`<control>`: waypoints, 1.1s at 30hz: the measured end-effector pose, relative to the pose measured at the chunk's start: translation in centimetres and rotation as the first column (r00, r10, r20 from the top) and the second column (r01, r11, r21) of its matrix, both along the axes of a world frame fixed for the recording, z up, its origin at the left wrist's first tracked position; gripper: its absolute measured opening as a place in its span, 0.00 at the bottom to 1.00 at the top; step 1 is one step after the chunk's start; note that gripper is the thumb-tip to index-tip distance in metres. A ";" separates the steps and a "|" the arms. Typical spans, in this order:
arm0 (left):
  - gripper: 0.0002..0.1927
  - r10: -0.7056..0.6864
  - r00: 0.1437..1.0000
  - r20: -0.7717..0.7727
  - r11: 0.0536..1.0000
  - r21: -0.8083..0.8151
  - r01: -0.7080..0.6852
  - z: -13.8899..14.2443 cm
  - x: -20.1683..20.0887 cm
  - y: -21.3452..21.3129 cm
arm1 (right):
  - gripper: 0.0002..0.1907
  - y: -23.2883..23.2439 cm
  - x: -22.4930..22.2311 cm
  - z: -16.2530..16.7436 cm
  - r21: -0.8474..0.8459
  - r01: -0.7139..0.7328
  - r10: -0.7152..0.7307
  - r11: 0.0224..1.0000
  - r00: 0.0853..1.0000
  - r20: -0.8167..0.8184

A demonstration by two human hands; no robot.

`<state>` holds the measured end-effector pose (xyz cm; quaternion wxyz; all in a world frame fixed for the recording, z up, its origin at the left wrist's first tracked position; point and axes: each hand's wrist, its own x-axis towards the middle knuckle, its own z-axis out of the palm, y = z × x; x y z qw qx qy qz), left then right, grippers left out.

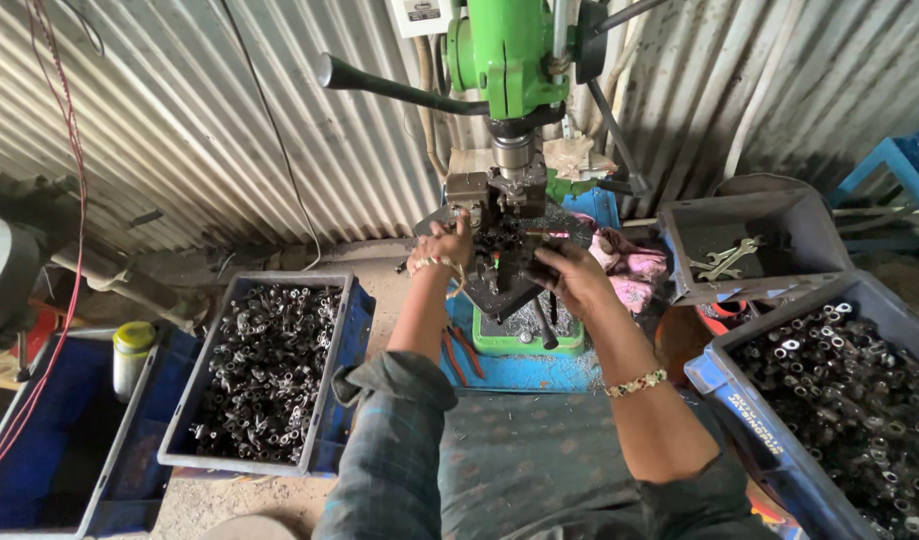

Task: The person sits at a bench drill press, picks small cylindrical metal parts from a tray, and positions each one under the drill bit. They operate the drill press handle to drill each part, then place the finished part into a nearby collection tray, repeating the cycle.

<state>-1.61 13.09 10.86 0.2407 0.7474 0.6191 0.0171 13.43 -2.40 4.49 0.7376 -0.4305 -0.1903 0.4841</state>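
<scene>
A green drill press (504, 55) stands in front of me against a corrugated metal wall. Its dark work table (504, 285) carries a metal fixture (499, 195) under the spindle. My left hand (447, 245) rests on the left side of the fixture, fingers curled against it. My right hand (569, 275) sits on the table's right side, fingers closed around a small dark part that I cannot make out clearly. Both wrists wear beaded bracelets. A long black feed lever (389, 85) sticks out to the left.
A grey crate (269, 370) of small metal parts sits at left, a blue crate (839, 400) of similar parts at right. A grey bin (749, 250) holds wrenches. A pink cloth (629, 270), red-handled pliers (464, 350) and a yellow-capped can (131, 355) lie nearby.
</scene>
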 end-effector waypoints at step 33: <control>0.33 -0.470 0.882 -0.035 0.735 0.538 0.412 0.5 1.6 5.6 | 0.12 -11.5 16.8 12.9 0.655 0.480 -0.717 0.584 0.684 0.137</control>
